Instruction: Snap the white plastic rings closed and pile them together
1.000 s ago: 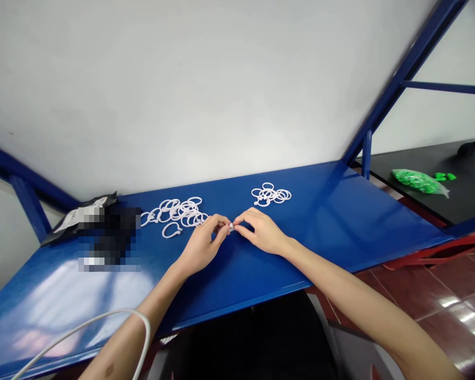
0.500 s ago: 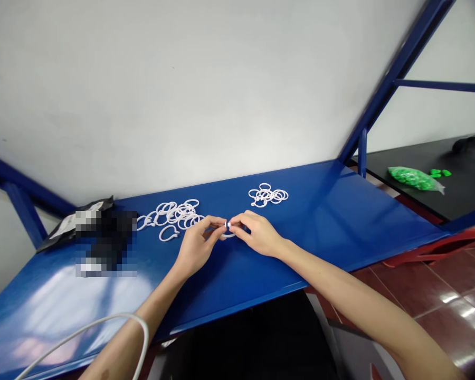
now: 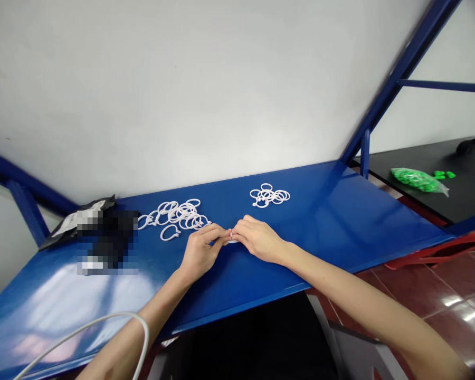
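Observation:
Over the blue table (image 3: 229, 285), my left hand (image 3: 201, 248) and my right hand (image 3: 259, 240) meet fingertip to fingertip. Both are closed in a pinch on one white plastic ring (image 3: 233, 241), a curtain ring by its look. Only its lower curve and a small bit between the fingertips show; my fingers hide the rest. Left of my hands lies a larger pile of similar white rings (image 3: 178, 214), some with small ball ends at a gap. A smaller pile of white rings (image 3: 269, 195) rests beyond my right hand.
At the table's left end lies a black plastic package (image 3: 103, 206), partly blurred out. A white cable (image 3: 103, 316) crosses my left forearm. On a black table (image 3: 463, 174) at right sits a bag of green pieces (image 3: 417, 180). Blue frame posts (image 3: 396, 84) flank the table.
My hands have come closer together and slightly lower, fingertips now touching around the ring. The small gap with the ring's ends between them has closed up. Both piles look unchanged.

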The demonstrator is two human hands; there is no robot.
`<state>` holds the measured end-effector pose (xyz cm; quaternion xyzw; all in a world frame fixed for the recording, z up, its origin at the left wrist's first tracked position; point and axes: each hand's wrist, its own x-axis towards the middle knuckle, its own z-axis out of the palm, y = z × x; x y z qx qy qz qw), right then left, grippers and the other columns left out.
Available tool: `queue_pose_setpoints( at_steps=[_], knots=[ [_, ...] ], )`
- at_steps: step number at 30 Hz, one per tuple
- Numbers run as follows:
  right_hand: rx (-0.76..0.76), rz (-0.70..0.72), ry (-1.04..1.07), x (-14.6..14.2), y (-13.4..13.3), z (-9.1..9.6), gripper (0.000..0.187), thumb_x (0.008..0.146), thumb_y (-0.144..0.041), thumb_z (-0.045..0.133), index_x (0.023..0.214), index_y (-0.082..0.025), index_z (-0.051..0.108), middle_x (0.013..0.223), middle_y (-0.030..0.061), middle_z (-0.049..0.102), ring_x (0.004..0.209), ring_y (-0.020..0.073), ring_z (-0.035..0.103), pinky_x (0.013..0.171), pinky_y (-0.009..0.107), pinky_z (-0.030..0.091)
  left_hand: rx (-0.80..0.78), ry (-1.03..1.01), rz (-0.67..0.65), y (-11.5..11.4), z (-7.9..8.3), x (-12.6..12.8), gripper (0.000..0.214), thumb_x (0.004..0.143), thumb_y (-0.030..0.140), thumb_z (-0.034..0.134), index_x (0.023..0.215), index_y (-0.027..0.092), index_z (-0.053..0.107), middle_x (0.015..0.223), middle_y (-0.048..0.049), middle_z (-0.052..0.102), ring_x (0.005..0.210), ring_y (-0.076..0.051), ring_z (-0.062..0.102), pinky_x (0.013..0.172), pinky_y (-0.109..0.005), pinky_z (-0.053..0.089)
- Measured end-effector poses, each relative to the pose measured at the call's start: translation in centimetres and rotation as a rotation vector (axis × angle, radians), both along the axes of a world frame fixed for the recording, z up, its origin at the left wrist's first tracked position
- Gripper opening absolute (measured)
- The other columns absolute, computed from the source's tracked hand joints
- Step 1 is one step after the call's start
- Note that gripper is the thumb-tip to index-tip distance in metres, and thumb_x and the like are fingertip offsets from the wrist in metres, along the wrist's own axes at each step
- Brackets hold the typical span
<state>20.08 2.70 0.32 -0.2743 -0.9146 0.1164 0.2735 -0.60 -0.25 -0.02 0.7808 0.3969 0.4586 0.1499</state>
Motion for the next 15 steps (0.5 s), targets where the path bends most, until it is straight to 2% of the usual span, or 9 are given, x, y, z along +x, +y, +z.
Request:
queue_pose_setpoints(
  at_steps=[4,7,11,15],
  knots=[
    [0.004,-0.018,0.033,-0.4,0.2,0.0,0.022,0.107,-0.026,0.046,0.097,-0.02,0.064,0.091,0.0048,0.069,0.083,0.0193,0.053,0.076,0.031,0.046,0.06,0.078,0.008,0.4,0.3,-0.1,0.014,0.095,0.019,0.062,0.087,0.021,0.073,0.084,-0.0005,0.075,0.073,-0.012,0.07,0.069,-0.023,0.055],
    [-0.003,-0.108,0.108,-0.6,1.1,0.1,0.018,0.106,-0.029,0.051,0.101,-0.02,0.065,0.095,0.0046,0.07,0.088,0.0199,0.056,0.08,0.032,0.048,0.118,0.231,0.087,1.2,0.7,-1.1,0.015,0.098,0.025,0.06,0.102,0.022,0.074,0.098,-0.0036,0.076,0.088,-0.018,0.071,0.082,-0.03,0.057],
    [0.072,-0.316,0.189,1.0,3.5,0.2,0.018,0.105,-0.03,0.053,0.101,-0.021,0.068,0.1,0.0069,0.07,0.096,0.0233,0.058,0.092,0.039,0.048,0.197,0.49,0.338,2.5,0.9,-4.0,0.029,0.099,0.027,0.051,0.121,0.018,0.069,0.112,-0.0118,0.072,0.106,-0.028,0.064,0.096,-0.045,0.051],
    [0.15,-0.606,0.193,4.2,6.1,0.2,0.02,0.102,-0.027,0.053,0.106,-0.019,0.071,0.106,0.0121,0.066,0.103,0.0295,0.053,0.092,0.044,0.051,0.113,0.672,0.387,3.3,0.6,-6.7,0.026,0.095,0.026,0.05,0.11,0.016,0.069,0.106,-0.014,0.071,0.099,-0.032,0.061,0.091,-0.049,0.05]
  ],
)
